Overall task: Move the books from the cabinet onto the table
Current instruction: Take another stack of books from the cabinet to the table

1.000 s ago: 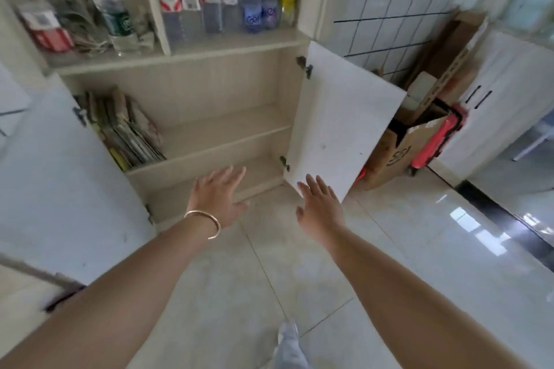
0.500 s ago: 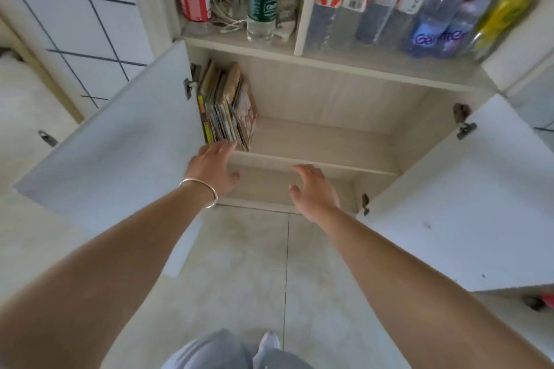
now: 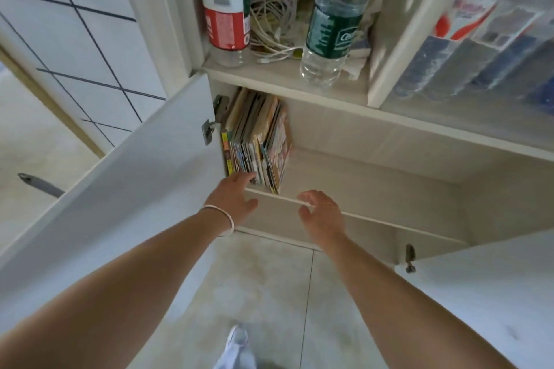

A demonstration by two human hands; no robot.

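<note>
A row of thin colourful books [image 3: 257,141] stands upright at the left end of the cabinet's middle shelf [image 3: 359,168], leaning slightly against the left wall. My left hand [image 3: 233,198], with a bangle on the wrist, is open and its fingertips reach the lower edges of the books. My right hand [image 3: 320,216] is open with spread fingers, just in front of the shelf's front edge, to the right of the books and holding nothing. No table is in view.
Both white cabinet doors stand open, the left door [image 3: 135,189] and the right door [image 3: 494,293]. On the shelf above are a red-labelled bottle [image 3: 224,9], a green-labelled bottle [image 3: 332,24], tangled white cables [image 3: 275,27] and several more bottles [image 3: 479,48] at right. Tiled floor lies below.
The view has swung left and closed in on the cabinet. Both hands have moved forward; my left hand has gone from below the books to touching their lower edges.
</note>
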